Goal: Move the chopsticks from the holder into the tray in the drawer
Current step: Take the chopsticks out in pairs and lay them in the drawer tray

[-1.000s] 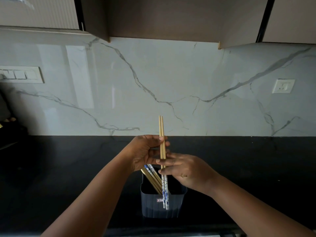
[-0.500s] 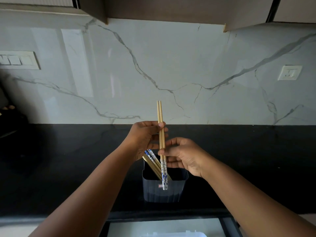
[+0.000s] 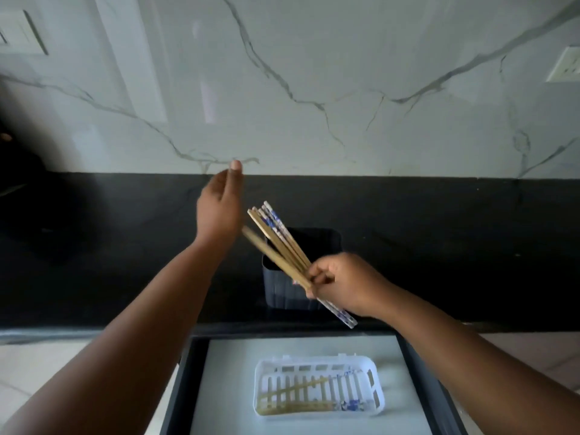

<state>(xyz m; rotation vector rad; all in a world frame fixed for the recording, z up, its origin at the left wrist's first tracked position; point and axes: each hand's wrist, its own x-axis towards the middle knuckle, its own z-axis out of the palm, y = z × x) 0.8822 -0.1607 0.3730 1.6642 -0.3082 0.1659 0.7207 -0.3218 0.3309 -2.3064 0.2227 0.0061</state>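
My right hand (image 3: 345,284) grips a pair of chopsticks (image 3: 276,259) in front of the dark holder (image 3: 292,293). The pair is tilted, its wooden ends blurred up to the left and its blue-patterned ends poking out low on the right. Several more chopsticks (image 3: 271,219) lean leftward out of the holder. My left hand (image 3: 219,208) hovers left of them, fingers relaxed, holding nothing. Below the counter, a white slotted tray (image 3: 314,361) lies in the open drawer (image 3: 185,387) with a few chopsticks (image 3: 298,390) in it.
The holder stands near the front edge of the black countertop (image 3: 439,246). A marble backsplash (image 3: 314,73) rises behind it, with a switch plate at far left and a socket (image 3: 565,64) at far right. The drawer has a pale liner (image 3: 232,387).
My left hand let go of the pair and moved up and left. My right hand tilted the pair and brought it down toward me. The view dropped, showing the drawer and tray.
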